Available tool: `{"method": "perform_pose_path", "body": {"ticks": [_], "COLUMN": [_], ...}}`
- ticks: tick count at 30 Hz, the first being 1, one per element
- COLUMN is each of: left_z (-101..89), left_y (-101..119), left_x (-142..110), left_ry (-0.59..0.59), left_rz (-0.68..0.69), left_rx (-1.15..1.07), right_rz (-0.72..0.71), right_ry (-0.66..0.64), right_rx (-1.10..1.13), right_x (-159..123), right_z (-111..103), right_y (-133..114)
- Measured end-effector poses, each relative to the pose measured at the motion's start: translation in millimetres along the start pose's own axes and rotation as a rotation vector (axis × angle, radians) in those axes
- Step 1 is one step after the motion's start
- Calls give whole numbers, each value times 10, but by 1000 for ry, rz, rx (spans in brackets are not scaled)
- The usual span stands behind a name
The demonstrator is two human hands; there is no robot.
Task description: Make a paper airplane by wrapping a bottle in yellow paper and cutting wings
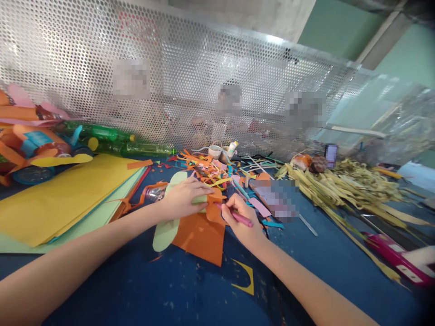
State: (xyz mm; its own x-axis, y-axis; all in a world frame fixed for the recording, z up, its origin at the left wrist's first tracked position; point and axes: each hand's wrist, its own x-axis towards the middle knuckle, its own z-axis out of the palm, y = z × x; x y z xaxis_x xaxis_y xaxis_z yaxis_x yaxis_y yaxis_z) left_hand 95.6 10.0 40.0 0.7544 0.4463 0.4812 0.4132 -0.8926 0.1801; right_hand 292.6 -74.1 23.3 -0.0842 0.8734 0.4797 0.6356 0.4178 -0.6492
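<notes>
My left hand [183,197] lies flat, fingers stretched out, on a long pale green paper cutout [166,233] with rounded ends. Just beyond its fingertips is a small orange paper shape [214,210] with rounded lobes. Under these spreads a larger piece of orange paper [202,237]. A pink pen [242,218] is gripped in my right hand [246,226], its tip at the edge of the orange shape. Behind my left wrist a clear plastic bottle [155,194] with orange paper on it is partly hidden.
Stacked yellow paper [68,194] lies left, below paper-trimmed bottle models [44,145] and green bottles [108,133]. Colored scraps [210,167] heap behind my hands. A phone [275,201], dried leaf strips [326,181] and a pink power strip [396,256] are right. Perforated metal [190,68] stands behind.
</notes>
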Motion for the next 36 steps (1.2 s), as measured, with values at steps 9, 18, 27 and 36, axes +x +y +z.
{"method": "perform_pose_path", "body": {"ticks": [9,18,27,36], "left_z": [-19,-31,-71,-427], "left_y": [25,26,68,654], "left_x": [11,10,11,-18], "left_ry": [-17,-39,-22,274], "left_rz": [-9,-14,-24,-111], "left_rx": [13,38,61,-462], "right_rz": [38,-265,-571,-651], "right_ry": [-10,-1,-196,-144], "right_rx": [106,16,-78,-106], "right_x": [24,-126,-136,-146], "right_z": [17,21,134,129], "right_y": [20,-107,-123,-62]}}
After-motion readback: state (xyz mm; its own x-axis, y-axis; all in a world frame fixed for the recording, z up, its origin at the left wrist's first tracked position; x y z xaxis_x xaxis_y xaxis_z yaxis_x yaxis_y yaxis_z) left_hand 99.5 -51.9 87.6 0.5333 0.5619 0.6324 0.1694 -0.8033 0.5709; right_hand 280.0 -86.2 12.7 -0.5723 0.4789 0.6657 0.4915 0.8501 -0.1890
